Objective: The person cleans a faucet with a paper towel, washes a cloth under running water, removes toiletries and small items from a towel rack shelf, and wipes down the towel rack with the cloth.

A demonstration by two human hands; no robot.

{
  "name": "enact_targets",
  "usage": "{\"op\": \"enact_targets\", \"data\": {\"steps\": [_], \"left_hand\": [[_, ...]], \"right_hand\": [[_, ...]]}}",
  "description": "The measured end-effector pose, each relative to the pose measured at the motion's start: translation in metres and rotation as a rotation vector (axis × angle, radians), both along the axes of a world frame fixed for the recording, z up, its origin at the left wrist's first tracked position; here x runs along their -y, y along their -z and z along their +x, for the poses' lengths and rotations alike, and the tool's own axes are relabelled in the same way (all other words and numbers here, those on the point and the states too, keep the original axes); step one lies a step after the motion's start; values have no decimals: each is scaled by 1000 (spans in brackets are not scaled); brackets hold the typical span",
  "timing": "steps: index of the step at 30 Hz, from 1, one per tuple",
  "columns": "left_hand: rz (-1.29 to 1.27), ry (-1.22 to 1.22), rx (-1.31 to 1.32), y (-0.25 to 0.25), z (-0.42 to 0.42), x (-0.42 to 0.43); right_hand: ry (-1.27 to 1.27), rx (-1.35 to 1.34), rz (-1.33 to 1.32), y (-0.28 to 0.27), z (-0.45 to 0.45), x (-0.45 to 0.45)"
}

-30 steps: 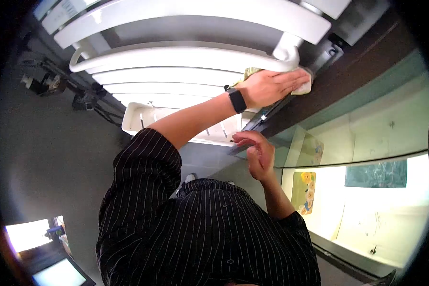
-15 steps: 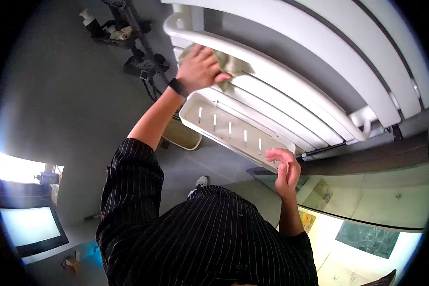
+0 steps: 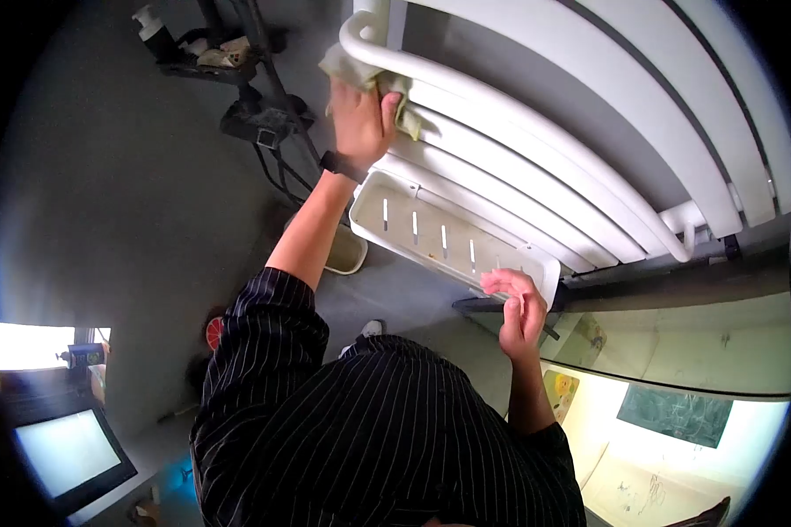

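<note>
My left hand [image 3: 360,121], with a black band on its wrist, presses a pale green cloth [image 3: 407,119] against the left end of the white slatted radiator [image 3: 518,189]. Part of the cloth bunches up past the fingers, beside the bend of the radiator's white tubular rail [image 3: 501,105]. Below the slats hangs a white slotted tray [image 3: 428,230]. My right hand [image 3: 518,309] is at the tray's right end, thumb apart from the slightly bent fingers, with nothing visible in it. Whether its fingertips touch the tray's rim I cannot tell.
A dark stand [image 3: 259,119] at upper left carries a small shelf with a pump bottle [image 3: 154,33]. Under the tray is a pale basin [image 3: 347,252]. A glass-fronted lit case [image 3: 677,351] lies at right, and a bright screen [image 3: 68,452] at lower left.
My left hand has slid the cloth leftward along the slats to the rail's bend. My right hand has shifted slightly left along the tray. The whole view has shifted a little.
</note>
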State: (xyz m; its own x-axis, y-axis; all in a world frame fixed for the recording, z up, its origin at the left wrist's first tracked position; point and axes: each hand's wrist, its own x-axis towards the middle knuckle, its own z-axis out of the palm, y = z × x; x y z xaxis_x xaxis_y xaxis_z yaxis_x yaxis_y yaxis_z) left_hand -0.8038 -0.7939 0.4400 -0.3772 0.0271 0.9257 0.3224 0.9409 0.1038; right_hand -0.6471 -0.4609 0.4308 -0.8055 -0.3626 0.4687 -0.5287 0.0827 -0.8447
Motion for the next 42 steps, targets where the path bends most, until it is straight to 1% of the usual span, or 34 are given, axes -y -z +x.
{"op": "enact_targets", "data": {"steps": [2, 3, 4, 6, 7, 8, 10, 11, 12, 13, 14, 15, 16, 18, 20, 22, 23, 25, 26, 28, 30, 32, 34, 36, 38, 40, 42], "left_hand": [[274, 26, 268, 18, 5, 1], [210, 16, 221, 25, 8, 1], [211, 53, 259, 30, 14, 4], [353, 118, 327, 40, 23, 11], [386, 63, 393, 46, 27, 18], [384, 47, 298, 50, 25, 25], [375, 80, 170, 25, 35, 34], [273, 54, 132, 3, 42, 39], [290, 46, 140, -26, 49, 38], [154, 89, -4, -43, 48, 44], [21, 74, -1, -63, 47, 49], [-232, 77, -79, -98, 47, 50], [-362, 219, -96, -115, 32, 59], [-421, 332, 57, -121, 11, 76], [-544, 336, 61, -135, 1, 83], [-475, 407, 25, -135, 1, 72], [-486, 399, 44, -136, 2, 66], [-497, 340, 70, -148, 16, 38], [-484, 308, 24, -149, 18, 30], [-490, 227, 33, -149, 23, 18], [-511, 158, 90, -153, 33, -7], [-537, 193, 133, -154, 36, -31], [-509, 253, 45, -150, 35, -71], [-526, 222, 88, -155, 43, -123], [-576, 113, -299, -151, 41, -175], [-487, 238, -55, -151, 44, -229], [-376, 325, -3, -148, 45, -288]], "right_hand": [[10, 29, -22, 4, 5, 2], [8, 58, -40, 6, 7, 3], [7, 55, -43, 9, 9, 3], [-16, 22, -50, 13, 11, 5], [-19, 12, -53, 12, 10, 6], [-21, 16, -53, 11, 11, 6], [-19, 23, -53, 10, 14, 5], [-11, 38, -50, 10, 15, 4], [-2, 52, -49, 10, 15, 3], [2, 52, -52, 9, 15, 2], [-2, 48, -40, 8, 15, 1], [0, 47, -27, 7, 16, -1], [18, 47, -28, 7, 17, -4], [-3, 52, -29, 8, 18, -9], [12, 47, -63, 12, 19, -15], [-2, 41, -50, 11, 20, -20], [-2, 52, -38, 16, 21, -24], [-10, 57, -39, 16, 23, -27], [-31, 62, -38, 16, 22, -29], [-25, 72, -45, 18, 22, -33], [-23, 88, -52, 19, 24, -36], [-36, 68, -57, 18, 24, -41], [-40, 62, -58, 19, 23, -47], [-41, 56, -65, 20, 25, -56], [-30, 49, -94, 20, 26, -67], [-21, 46, -90, 19, 29, -80], [-18, 48, -82, 19, 32, -94]]}}
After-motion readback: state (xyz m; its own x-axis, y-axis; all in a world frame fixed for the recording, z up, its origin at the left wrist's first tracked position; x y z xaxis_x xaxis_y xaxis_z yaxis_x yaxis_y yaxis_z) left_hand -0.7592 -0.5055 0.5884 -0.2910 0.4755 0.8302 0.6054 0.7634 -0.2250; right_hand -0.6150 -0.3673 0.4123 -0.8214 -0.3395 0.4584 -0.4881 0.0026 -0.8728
